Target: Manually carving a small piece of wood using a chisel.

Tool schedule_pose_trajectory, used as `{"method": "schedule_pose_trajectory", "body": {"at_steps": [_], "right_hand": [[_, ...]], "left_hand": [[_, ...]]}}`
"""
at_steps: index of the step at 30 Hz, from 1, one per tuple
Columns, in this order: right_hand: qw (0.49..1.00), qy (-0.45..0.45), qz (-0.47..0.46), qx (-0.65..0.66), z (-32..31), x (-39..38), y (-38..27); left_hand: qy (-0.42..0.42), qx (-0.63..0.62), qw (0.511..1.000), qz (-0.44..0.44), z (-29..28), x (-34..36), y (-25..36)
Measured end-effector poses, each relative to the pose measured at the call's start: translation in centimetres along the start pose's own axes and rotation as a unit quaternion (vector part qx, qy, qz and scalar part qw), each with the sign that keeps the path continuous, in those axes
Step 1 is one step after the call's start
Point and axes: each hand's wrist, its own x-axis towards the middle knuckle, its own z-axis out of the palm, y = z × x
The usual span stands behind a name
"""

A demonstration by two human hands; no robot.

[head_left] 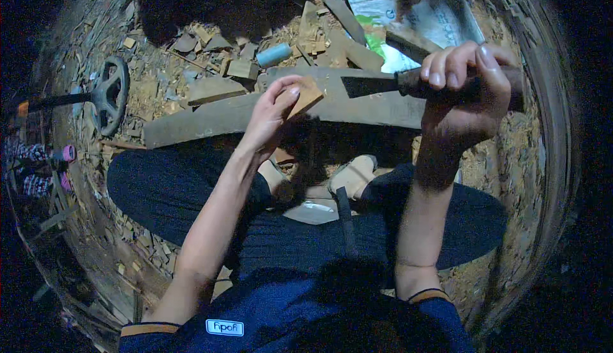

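My left hand (pixel 274 113) is closed around a small wooden block (pixel 308 97), fingers over its far left side and thumb on top. The block is at a thick, slightly curved wooden plank (pixel 211 119) lying crosswise before my legs; whether it touches the plank I cannot tell. Raised at the right, my right hand (pixel 469 91) is wrapped round the thick dark handle of a tool that looks like a broad chisel (pixel 369 86). Its dark flat blade points left toward the block, with a gap between them.
Wood offcuts (pixel 242 69) and chips litter the ground. Beyond the plank lie a blue cylinder (pixel 274 54) and a white, blue and green printed sack (pixel 415 11). A grey spoked wheel (pixel 112 96) stands at left. My feet (pixel 354 174) are just behind the plank.
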Motion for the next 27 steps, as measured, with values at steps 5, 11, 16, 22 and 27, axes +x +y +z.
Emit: {"method": "schedule_pose_trajectory", "body": {"at_steps": [5,11,16,22,27], "right_hand": [[0.999,-0.028,-0.015,0.006,1.2,1.0,1.2],[0.997,-0.066,-0.002,-0.025,2.4,1.7,3.9],[0.994,-0.078,0.017,-0.079,3.0,0.8,6.4],[0.992,-0.093,-0.037,-0.078,2.8,1.1,8.9],[0.989,-0.033,-0.037,-0.138,3.7,1.4,9.6]], "left_hand": [[0.104,0.418,0.868,0.246,-1.4,4.2,-2.0],[0.151,0.618,0.723,0.271,-1.9,3.0,-2.5],[0.147,0.646,0.697,0.275,-2.9,4.0,-1.9],[0.156,0.614,0.721,0.283,-2.9,4.3,-1.9],[0.156,0.614,0.717,0.29,-3.0,4.3,-1.7]]}}
